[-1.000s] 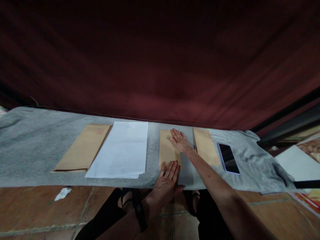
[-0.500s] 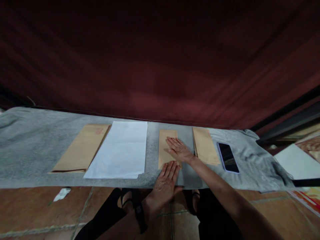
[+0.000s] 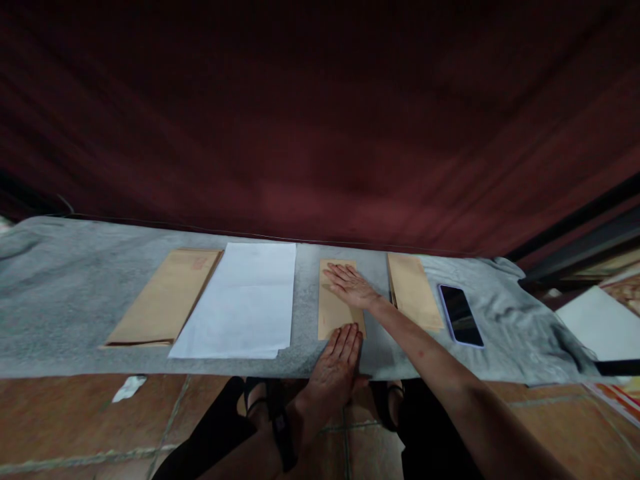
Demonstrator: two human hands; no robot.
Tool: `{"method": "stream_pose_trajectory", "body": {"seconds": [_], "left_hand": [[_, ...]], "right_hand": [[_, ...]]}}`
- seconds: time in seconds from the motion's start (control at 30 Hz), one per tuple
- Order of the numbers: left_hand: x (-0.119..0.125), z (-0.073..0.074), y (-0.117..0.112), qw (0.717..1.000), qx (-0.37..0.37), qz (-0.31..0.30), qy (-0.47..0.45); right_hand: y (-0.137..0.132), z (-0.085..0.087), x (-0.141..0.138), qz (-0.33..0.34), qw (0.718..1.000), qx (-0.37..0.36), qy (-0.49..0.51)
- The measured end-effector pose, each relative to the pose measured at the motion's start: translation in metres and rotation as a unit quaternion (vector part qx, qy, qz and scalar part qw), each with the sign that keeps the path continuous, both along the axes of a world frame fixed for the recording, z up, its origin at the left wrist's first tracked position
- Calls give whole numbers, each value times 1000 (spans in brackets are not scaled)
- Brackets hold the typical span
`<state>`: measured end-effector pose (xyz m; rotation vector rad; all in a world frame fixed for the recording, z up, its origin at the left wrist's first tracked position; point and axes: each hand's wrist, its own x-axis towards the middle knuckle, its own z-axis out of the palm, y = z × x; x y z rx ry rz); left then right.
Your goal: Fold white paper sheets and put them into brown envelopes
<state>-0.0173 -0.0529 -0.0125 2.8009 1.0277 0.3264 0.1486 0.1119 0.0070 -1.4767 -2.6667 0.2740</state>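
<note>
A brown paper envelope (image 3: pixel 333 313) lies flat on the grey cloth in front of me. Across its upper part my right hand (image 3: pixel 353 285) rests palm down, fingers spread a little. My left hand (image 3: pixel 337 360) lies flat at the near edge, its fingertips on the envelope's lower end and its fingers stretched out. To the right sits a small stack of brown envelopes (image 3: pixel 414 293). Left of my hands is a stack of white paper sheets (image 3: pixel 245 300), with a larger pile of brown envelopes (image 3: pixel 163 297) beside it.
A phone (image 3: pixel 460 315) with a dark screen lies right of the envelope stack. Grey cloth (image 3: pixel 60 300) covers the narrow table, rumpled at the right. Behind it hangs a dark red curtain (image 3: pixel 310 160). A white scrap (image 3: pixel 129 388) is on the tiled floor.
My right hand has slid slightly left and upward over the envelope. My left hand stays at its lower end, nearly unmoved. The view has shifted a little.
</note>
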Motion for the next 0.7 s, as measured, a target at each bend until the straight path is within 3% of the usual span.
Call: {"method": "stream_pose_trajectory", "body": {"seconds": [0.17, 0.3, 0.7], "left_hand": [[1, 5, -2, 1000, 12, 8, 19], [0, 3, -2, 999, 21, 3, 24], [-1, -1, 0, 1000, -8, 0, -18]], "right_hand": [[26, -1, -1, -25, 1000, 0, -6], [32, -4, -4, -23, 1000, 12, -15], [0, -7, -13, 27, 999, 16, -2]]}}
